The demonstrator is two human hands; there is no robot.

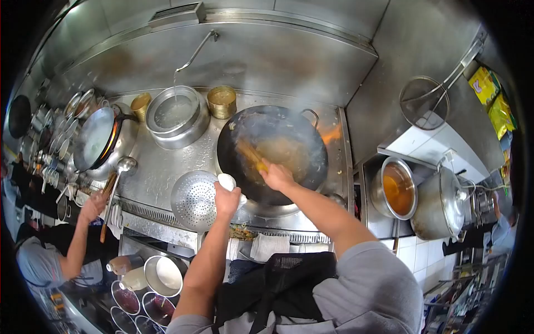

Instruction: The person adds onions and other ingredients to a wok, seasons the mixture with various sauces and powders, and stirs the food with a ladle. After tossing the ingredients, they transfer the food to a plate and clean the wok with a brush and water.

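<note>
My right hand (276,176) is closed around a bamboo wok brush (249,152), whose bristle end reaches down into a large black wok (239,186). Brownish liquid lies in the wok, and steam rises from it. At the wok's near left rim, my left hand (227,201) is closed on a white cloth (227,180); whether it also grips the wok's handle through the cloth is hidden. Just left of that hand, a round perforated skimmer (193,199) rests on the steel stove top, partly behind my forearm.
Flames (332,134) show right of the wok. A metal pot (177,139) stands under a running spout (194,54), beside a brass-coloured tin (222,103). At left, another person's hand (95,206) holds a ladle (127,164). A bowl of orange-brown liquid (398,188) sits at right.
</note>
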